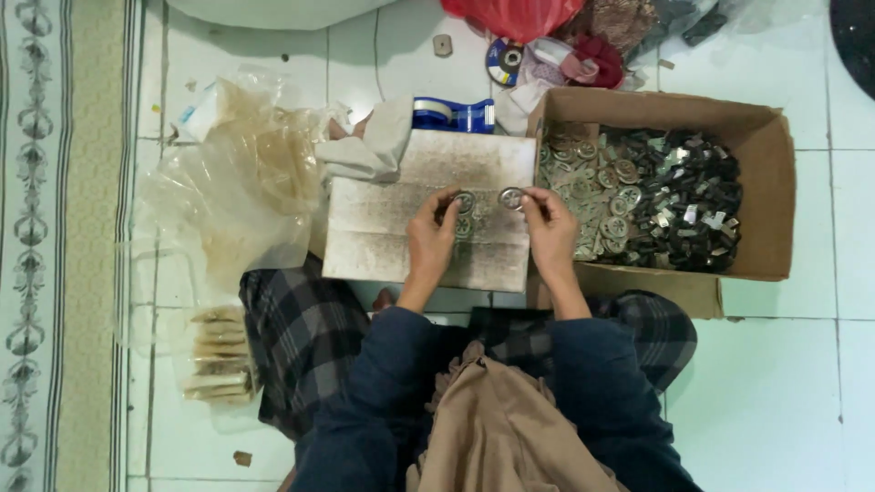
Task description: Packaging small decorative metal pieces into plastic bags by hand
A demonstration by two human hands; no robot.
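Pinching one round metal disc (465, 201) in the left hand (431, 239), another disc (511, 197) in the right hand (550, 230), above the board (383, 228).

Red bag (515, 15): we see it cut off by the far edge.
Box parts (679, 210): too small for us to tell apart.
Left hand (431, 239): its palm is turned away from us.

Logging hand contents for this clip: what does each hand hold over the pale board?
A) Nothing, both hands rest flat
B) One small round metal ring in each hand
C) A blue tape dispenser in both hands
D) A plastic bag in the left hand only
B: the left hand pinches a ring and the right hand pinches another ring above the board.
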